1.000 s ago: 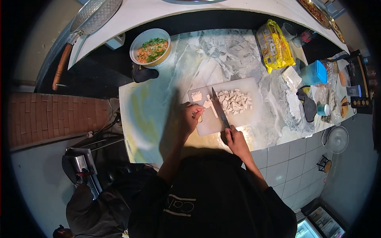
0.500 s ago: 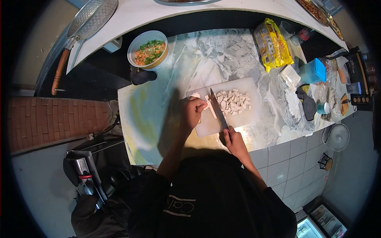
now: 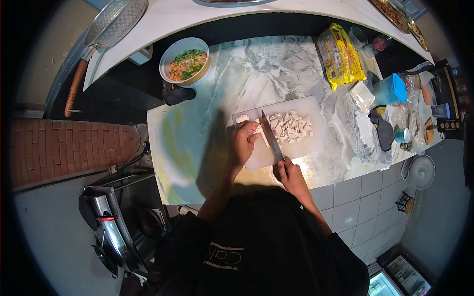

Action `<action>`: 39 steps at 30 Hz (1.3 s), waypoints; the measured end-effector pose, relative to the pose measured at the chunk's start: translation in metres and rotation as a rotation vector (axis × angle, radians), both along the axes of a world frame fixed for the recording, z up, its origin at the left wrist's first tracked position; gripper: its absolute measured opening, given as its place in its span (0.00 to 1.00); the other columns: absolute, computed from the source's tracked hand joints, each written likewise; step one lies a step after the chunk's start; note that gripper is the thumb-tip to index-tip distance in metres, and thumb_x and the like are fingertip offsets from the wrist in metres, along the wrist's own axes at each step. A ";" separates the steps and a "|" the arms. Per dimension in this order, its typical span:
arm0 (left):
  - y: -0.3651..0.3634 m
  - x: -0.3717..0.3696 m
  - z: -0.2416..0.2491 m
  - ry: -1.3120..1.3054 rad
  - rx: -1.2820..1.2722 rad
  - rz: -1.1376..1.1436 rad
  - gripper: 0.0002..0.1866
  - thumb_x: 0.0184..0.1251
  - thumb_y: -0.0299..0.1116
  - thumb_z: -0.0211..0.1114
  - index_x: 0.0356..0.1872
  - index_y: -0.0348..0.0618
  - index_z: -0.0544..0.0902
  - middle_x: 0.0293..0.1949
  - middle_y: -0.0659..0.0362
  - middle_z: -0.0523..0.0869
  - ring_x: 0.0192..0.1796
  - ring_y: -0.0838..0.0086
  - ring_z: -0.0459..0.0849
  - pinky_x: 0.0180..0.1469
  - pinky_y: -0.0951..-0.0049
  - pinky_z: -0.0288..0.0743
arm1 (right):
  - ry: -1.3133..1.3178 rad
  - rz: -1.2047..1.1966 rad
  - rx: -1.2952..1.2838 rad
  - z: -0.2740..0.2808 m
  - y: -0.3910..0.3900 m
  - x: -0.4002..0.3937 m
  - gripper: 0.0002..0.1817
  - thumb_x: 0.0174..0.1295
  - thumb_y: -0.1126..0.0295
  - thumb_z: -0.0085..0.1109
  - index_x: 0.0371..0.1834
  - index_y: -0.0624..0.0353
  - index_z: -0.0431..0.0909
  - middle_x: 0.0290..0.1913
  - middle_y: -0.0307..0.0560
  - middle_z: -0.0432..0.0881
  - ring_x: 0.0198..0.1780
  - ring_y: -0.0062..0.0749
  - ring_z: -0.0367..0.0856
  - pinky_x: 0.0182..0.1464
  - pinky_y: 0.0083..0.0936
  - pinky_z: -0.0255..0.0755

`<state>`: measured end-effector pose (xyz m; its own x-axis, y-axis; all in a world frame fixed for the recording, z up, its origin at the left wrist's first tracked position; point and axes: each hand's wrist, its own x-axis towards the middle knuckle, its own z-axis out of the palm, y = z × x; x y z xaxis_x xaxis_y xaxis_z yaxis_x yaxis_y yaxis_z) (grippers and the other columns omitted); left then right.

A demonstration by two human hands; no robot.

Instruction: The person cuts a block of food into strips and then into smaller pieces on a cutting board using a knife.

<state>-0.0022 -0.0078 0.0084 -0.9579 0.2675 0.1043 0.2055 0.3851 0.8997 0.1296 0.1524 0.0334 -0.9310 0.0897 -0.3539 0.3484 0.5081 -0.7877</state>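
Note:
My right hand grips the handle of a kitchen knife, its blade lying slantwise over a white cutting board. My left hand is closed, with fingertips on a pale strip of food just left of the blade. Right of the knife lies a heap of small pale chunks; their exact kind I cannot make out. Another pale piece rests near the board's upper left corner, beyond my left hand.
On the marble-patterned table stand a bowl of chopped orange and green food, a yellow packet and a blue-lidded container. A dark cloth lies at right. A perforated pan sits on the upper shelf.
My left hand has shifted slightly and turned, its fingers still by the strip. The knife has barely moved. At the lower left, a dark-clothed person has moved mostly out of view, uncovering metal equipment.

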 end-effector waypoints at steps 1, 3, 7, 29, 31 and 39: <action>0.000 0.000 0.001 0.047 -0.012 -0.007 0.16 0.50 0.15 0.69 0.42 0.36 0.80 0.36 0.52 0.83 0.37 0.62 0.84 0.38 0.68 0.77 | 0.000 0.000 0.000 0.000 0.000 0.000 0.15 0.72 0.66 0.44 0.50 0.69 0.71 0.32 0.71 0.79 0.37 0.68 0.78 0.37 0.51 0.71; 0.001 0.000 0.003 0.084 0.000 -0.016 0.16 0.49 0.14 0.69 0.42 0.36 0.80 0.35 0.52 0.83 0.37 0.62 0.84 0.39 0.68 0.77 | -0.014 -0.005 -0.004 0.001 0.000 0.000 0.15 0.72 0.66 0.45 0.50 0.69 0.71 0.33 0.71 0.79 0.37 0.68 0.79 0.37 0.51 0.71; 0.001 0.000 0.009 0.008 -0.021 -0.009 0.16 0.49 0.14 0.68 0.41 0.36 0.80 0.35 0.52 0.82 0.37 0.61 0.83 0.40 0.66 0.76 | 0.000 -0.003 0.004 0.002 0.000 0.000 0.15 0.72 0.66 0.45 0.50 0.68 0.72 0.33 0.71 0.79 0.36 0.68 0.78 0.37 0.51 0.71; -0.014 0.000 0.010 0.083 -0.061 -0.043 0.15 0.56 0.16 0.64 0.45 0.38 0.79 0.36 0.50 0.81 0.34 0.63 0.83 0.38 0.68 0.77 | 0.018 -0.015 0.000 -0.004 0.002 0.000 0.14 0.72 0.65 0.46 0.38 0.69 0.70 0.30 0.71 0.78 0.34 0.69 0.77 0.35 0.52 0.70; -0.017 -0.002 0.002 0.064 -0.021 -0.083 0.14 0.57 0.17 0.64 0.45 0.38 0.79 0.36 0.50 0.82 0.35 0.63 0.84 0.38 0.69 0.79 | 0.011 -0.012 0.003 -0.005 0.001 0.000 0.14 0.72 0.65 0.46 0.38 0.69 0.70 0.30 0.71 0.78 0.34 0.69 0.77 0.35 0.52 0.70; -0.019 0.004 -0.006 0.060 0.003 -0.082 0.12 0.57 0.17 0.65 0.42 0.35 0.80 0.38 0.50 0.83 0.38 0.62 0.86 0.40 0.70 0.80 | 0.034 0.110 0.146 -0.003 -0.002 0.002 0.14 0.71 0.67 0.45 0.48 0.68 0.71 0.29 0.67 0.79 0.33 0.63 0.79 0.35 0.50 0.74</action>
